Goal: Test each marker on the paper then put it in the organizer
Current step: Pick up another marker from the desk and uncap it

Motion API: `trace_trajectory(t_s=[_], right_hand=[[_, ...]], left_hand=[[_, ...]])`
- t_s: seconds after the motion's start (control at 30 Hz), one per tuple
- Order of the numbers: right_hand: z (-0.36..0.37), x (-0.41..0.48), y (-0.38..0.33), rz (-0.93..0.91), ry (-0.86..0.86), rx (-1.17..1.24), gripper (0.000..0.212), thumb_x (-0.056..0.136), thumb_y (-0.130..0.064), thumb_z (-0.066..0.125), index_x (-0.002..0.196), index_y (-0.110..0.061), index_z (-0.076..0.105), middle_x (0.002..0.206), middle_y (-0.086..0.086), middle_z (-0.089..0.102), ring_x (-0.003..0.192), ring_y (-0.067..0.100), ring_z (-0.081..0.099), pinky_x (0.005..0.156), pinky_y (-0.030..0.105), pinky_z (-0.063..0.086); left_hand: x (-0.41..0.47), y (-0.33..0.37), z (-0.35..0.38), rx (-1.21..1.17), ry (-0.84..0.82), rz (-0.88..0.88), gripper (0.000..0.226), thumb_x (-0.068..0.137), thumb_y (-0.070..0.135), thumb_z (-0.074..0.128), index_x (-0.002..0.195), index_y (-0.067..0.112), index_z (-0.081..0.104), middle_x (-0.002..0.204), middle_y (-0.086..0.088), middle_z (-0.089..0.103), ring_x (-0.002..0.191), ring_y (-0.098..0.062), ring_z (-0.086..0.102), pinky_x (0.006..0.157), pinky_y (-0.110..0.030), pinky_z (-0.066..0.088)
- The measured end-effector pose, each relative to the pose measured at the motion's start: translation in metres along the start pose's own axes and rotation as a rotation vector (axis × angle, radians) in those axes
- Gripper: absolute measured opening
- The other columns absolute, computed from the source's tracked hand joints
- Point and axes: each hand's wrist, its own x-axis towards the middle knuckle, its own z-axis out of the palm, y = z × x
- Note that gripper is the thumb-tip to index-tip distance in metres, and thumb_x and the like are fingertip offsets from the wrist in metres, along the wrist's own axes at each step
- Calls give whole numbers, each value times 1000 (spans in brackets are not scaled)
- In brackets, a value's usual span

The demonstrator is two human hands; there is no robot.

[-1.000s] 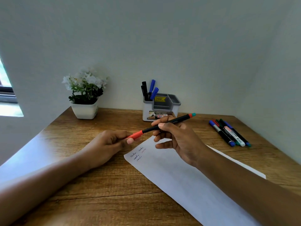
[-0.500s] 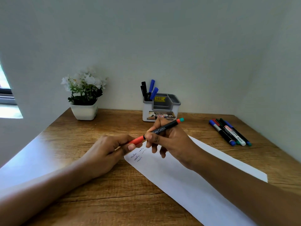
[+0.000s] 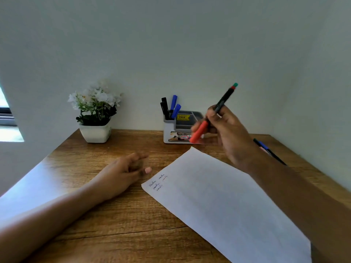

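Note:
My right hand [image 3: 226, 130] grips a black marker [image 3: 223, 101] with a red cap, raised and tilted, cap end down in front of the organizer [image 3: 169, 131]. The white and grey organizer stands at the back of the desk with several black and blue markers upright in its left compartment. My left hand [image 3: 125, 171] rests on the desk just left of the white paper [image 3: 228, 202], fingers loosely curled, holding nothing. Small handwritten scribbles mark the paper's near left corner. A few loose markers [image 3: 266, 149] lie on the desk behind my right forearm, partly hidden.
A white pot of white flowers [image 3: 95, 118] stands at the back left of the wooden desk [image 3: 114, 224]. Walls close the desk at the back and on the right. A window edge shows at far left.
My left hand let go of the red cap end and dropped to the desk. My right hand lifted the capped marker up and right, toward the organizer.

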Motion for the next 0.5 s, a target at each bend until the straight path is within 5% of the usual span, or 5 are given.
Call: trace_trajectory(t_s=[0.1,0.23,0.37,0.5], right_hand=[[-26,14,-8,-56,121,-357,22,98,-33,43,93,-23,62,58,-2,53,50,11,52,54,30,49],[-46,63,-22,-51,125,-1136,32,99,-32,41,114,-18,67,74,-3,57,72,20,55,62,28,36],[-41,115,-35,146,-101,-1192,33,93,-7,40,114,8,60,90,17,54,57,17,40,48,24,27],[-28,149,-48,47,-88,-1238,24,85,-4,56,104,-6,70,84,8,59,69,17,49,50,23,34]], left_hand=[[3,-1,2,141,-90,-12,68,80,61,51,142,42,29,152,13,29,141,-10,25,115,-34,23],[4,-1,2,205,-124,-28,67,84,58,51,143,44,23,156,12,19,144,-11,15,118,-36,15],[5,-2,1,216,-133,-27,67,83,59,51,143,45,22,156,12,18,144,-10,14,118,-36,14],[6,-3,2,225,-126,-17,68,82,61,51,142,46,22,156,13,17,145,-8,11,119,-35,12]])
